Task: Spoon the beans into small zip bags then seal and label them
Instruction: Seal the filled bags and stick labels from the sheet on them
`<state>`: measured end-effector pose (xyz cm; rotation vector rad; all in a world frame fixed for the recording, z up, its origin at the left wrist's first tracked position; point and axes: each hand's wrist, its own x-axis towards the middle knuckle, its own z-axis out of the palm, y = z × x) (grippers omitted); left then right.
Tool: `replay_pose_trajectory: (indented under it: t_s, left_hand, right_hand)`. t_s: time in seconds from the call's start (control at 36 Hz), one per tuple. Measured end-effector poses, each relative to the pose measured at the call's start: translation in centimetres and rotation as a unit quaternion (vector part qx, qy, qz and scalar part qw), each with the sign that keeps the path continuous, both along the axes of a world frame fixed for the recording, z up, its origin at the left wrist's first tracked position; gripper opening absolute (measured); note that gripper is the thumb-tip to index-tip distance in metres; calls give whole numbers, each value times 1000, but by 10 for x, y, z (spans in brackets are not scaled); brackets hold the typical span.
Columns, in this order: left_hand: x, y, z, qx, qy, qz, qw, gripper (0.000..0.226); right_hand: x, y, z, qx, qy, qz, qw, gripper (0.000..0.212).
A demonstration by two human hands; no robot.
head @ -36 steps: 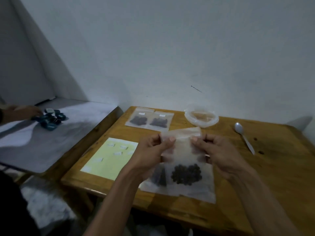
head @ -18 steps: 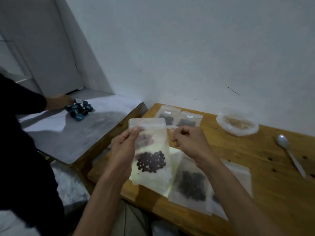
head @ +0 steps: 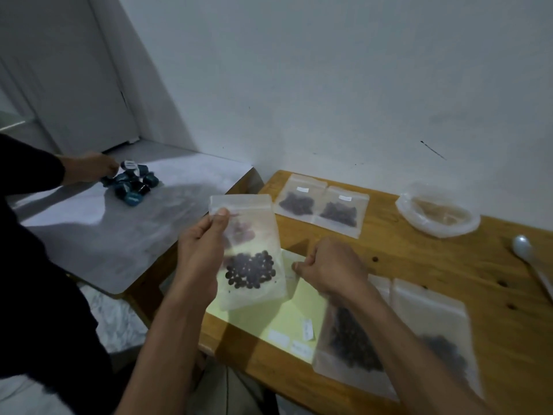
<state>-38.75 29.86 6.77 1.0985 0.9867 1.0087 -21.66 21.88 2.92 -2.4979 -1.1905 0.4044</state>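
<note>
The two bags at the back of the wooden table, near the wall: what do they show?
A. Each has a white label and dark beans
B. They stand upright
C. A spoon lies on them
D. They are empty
A: the two bags lie flat side by side, each with a small white label above dark beans.

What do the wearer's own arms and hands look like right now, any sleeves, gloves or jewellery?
Both forearms are bare to the frame's lower edge: no sleeves in view. The left hand and right hand wear no gloves; no rings, watch or wristband show. Nails look short and unpainted.
</note>
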Motion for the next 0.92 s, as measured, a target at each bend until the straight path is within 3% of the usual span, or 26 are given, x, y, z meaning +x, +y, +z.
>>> replay_pose_trajectory:
  t_s: [0.33, 0.5, 0.69, 0.92]
  left_hand:
    - [1, 3, -1, 4, -5, -11, 1000, 20]
    - [3, 0, 4, 6, -14, -13, 1000, 22]
    - [10, -5, 10, 8, -31, -24, 999, 23]
    - [34, -21, 13, 6, -24, -73, 997, 26]
  right_hand:
    - [-3, 0, 1, 25, 38, -5, 999, 30]
    - [4, -10, 14, 140, 115, -12, 983, 21]
    - [19, -35, 45, 290, 200, -16, 936, 16]
    - [18, -46, 78, 345, 211, 59, 913, 5]
